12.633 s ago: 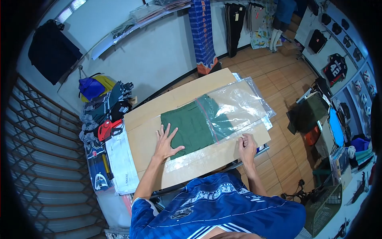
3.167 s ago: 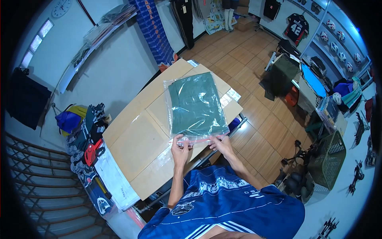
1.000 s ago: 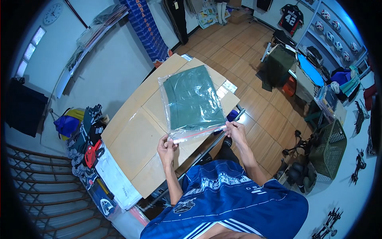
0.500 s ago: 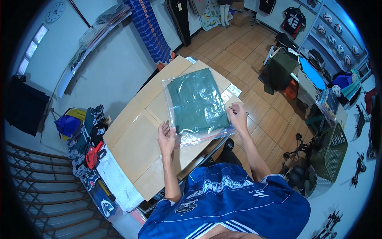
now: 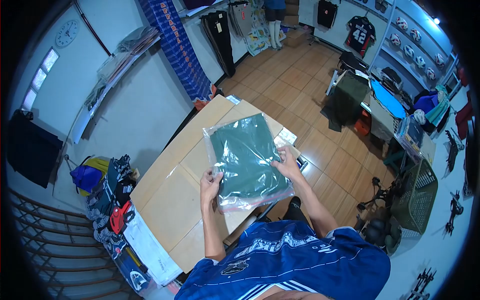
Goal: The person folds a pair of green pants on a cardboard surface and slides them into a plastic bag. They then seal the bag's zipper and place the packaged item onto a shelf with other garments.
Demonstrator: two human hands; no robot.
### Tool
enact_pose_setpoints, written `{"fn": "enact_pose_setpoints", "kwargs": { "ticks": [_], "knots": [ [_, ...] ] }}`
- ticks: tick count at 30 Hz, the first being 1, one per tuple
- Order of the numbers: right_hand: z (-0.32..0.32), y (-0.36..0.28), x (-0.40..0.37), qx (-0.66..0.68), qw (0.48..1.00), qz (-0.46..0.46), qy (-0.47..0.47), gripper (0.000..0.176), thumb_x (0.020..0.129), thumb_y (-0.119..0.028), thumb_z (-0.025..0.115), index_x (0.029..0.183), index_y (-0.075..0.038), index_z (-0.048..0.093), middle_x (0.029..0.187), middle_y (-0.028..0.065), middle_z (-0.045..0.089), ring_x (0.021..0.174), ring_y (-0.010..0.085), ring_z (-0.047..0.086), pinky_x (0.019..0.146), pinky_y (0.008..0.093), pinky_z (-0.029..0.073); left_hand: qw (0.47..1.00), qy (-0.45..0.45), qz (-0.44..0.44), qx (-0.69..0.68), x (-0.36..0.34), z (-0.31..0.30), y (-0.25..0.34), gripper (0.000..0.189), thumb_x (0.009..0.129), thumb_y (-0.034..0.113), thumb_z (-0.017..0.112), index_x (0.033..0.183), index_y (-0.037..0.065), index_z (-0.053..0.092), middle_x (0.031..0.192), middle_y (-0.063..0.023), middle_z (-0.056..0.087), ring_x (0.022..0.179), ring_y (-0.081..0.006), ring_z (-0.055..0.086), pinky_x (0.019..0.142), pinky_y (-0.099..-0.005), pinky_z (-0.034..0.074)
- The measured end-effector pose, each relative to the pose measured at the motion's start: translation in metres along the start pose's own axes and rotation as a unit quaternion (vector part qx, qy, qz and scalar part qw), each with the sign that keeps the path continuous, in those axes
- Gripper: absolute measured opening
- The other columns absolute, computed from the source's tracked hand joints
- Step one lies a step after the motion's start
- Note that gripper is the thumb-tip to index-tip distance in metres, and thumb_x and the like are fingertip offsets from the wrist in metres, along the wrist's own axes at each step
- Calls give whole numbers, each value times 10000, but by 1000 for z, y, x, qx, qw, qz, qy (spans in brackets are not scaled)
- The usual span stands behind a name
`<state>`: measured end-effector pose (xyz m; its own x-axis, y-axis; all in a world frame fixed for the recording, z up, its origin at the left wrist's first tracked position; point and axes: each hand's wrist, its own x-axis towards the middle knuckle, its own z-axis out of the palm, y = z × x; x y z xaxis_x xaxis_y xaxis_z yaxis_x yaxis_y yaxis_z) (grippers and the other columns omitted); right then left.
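A folded dark green garment (image 5: 242, 150) lies flat inside a clear plastic bag (image 5: 223, 204) whose seal strip is red. The bag is over the tan tabletop (image 5: 167, 200), its sealed end toward my body and overhanging the near edge. My left hand (image 5: 210, 185) pinches the bag's left side near the lower corner, thumb on top. On the opposite side, my right hand (image 5: 286, 164) grips the bag's right edge, its thumb on the plastic over the garment and its other fingers partly hidden.
White packages (image 5: 150, 245) and a red tape dispenser (image 5: 119, 217) sit at the table's left end, beside piled clothes (image 5: 112, 175). To the right, across the tiled floor, are a clothes-covered table (image 5: 345, 97) and a green basket (image 5: 412, 200).
Both hands have closed on the bag's sides; the right hand has moved in from beside the corner. The bag's near end now shows more fully. My view has tilted upward.
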<state>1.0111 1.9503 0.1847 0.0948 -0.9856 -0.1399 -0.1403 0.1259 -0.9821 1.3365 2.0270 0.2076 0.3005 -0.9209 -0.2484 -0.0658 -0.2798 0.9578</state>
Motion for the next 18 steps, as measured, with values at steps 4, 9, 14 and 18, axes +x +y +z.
{"fn": "enact_pose_setpoints", "kwargs": {
  "ticks": [4, 9, 14, 18],
  "knots": [
    [-33, -8, -13, 84, 996, 21, -36, 812, 774, 70, 723, 1484, -25, 339, 1185, 193, 662, 1056, 240, 658, 913, 361, 537, 997, -69, -36, -24, 7, 28, -1, 618, 947, 166, 783, 1423, -77, 474, 1176, -187, 713, 1040, -224, 693, 923, -357, 555],
    [-104, -17, -19, 116, 991, -40, -52, 943, 699, 128, 676, 1572, -33, 357, 1472, 188, 519, 1351, 254, 513, 1082, 349, 462, 997, -77, -14, 13, 15, 102, 17, 722, 876, 63, 797, 1458, -79, 394, 1266, -228, 660, 1127, -274, 672, 947, -374, 573],
    [-216, 1, -16, 176, 982, 36, -54, 862, 701, 82, 659, 1530, 30, 427, 1566, 197, 443, 1495, 293, 376, 1208, 350, 331, 989, -142, 14, -21, 4, 222, 74, 976, 805, -33, 757, 1597, -30, 188, 1379, -268, 580, 1182, -300, 643, 972, -386, 564],
    [-321, 1, -22, 142, 990, 12, -17, 809, 725, 69, 636, 1516, 30, 473, 1541, 157, 478, 1407, 243, 467, 1135, 319, 403, 972, -207, 107, 19, 17, 334, 88, 1001, 769, -46, 743, 1635, 92, 262, 1476, -226, 537, 1282, -309, 582, 1048, -378, 513]
  ]
}}
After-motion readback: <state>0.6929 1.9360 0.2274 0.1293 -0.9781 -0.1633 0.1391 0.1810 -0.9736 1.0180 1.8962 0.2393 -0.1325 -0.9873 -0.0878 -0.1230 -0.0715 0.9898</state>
